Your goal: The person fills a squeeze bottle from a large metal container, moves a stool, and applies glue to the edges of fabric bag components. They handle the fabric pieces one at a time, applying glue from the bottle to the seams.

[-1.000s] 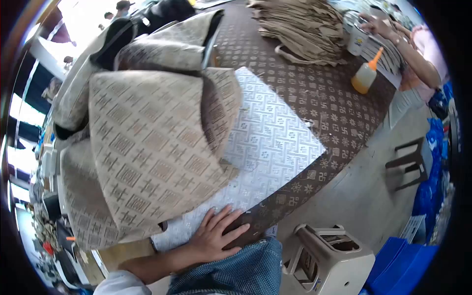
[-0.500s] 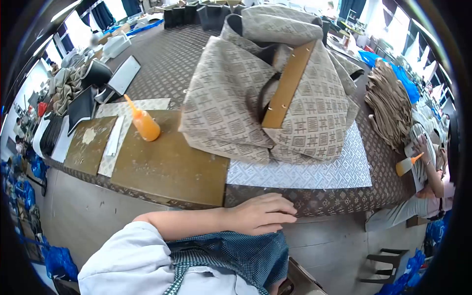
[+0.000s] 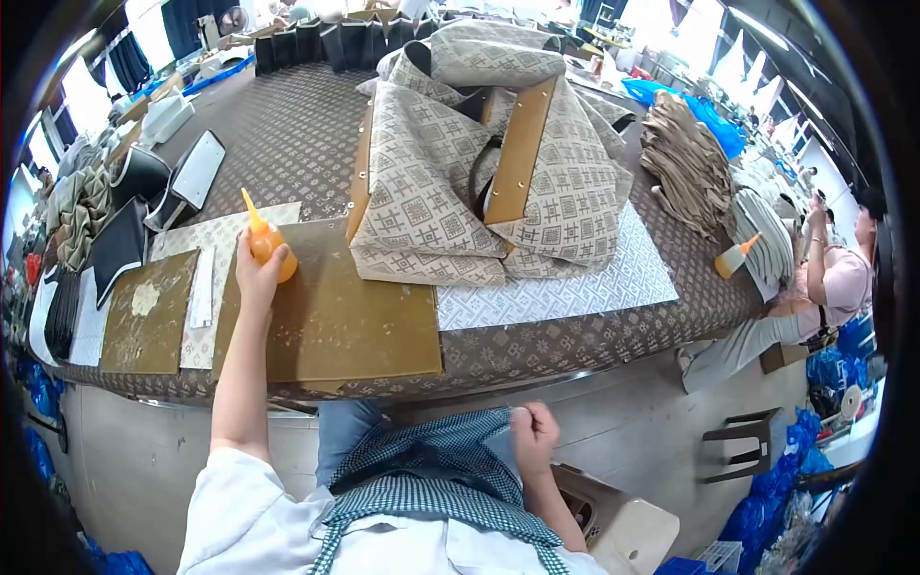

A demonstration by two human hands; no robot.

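My left hand (image 3: pixel 257 273) is wrapped round an orange glue bottle (image 3: pixel 280 251) with a pointed nozzle. The bottle stands upright on a brown board (image 3: pixel 374 335) spotted with dried marks. Down by my lap, my right hand (image 3: pixel 537 436) is closed at the edge of my checked apron (image 3: pixel 431 455) and appears to grip its cloth. Behind the board is a large heap of patterned beige bag material (image 3: pixel 422 182) with brown strips (image 3: pixel 522 144) bearing metal studs. It rests partly on a white patterned sheet (image 3: pixel 575 292).
A smaller brown board (image 3: pixel 144 331) and a white strip (image 3: pixel 202 287) lie at left, near dark bag pieces (image 3: pixel 125 230). Stacked brown pieces (image 3: pixel 685 163) and a second glue bottle (image 3: pixel 733 257) are at right. A co-worker (image 3: pixel 839 278) sits beyond; a stool (image 3: pixel 743 446) stands on the floor.
My left hand has moved from the table's front edge to the glue bottle and taken hold of it. My right hand has come into view by the apron. The view has shifted.
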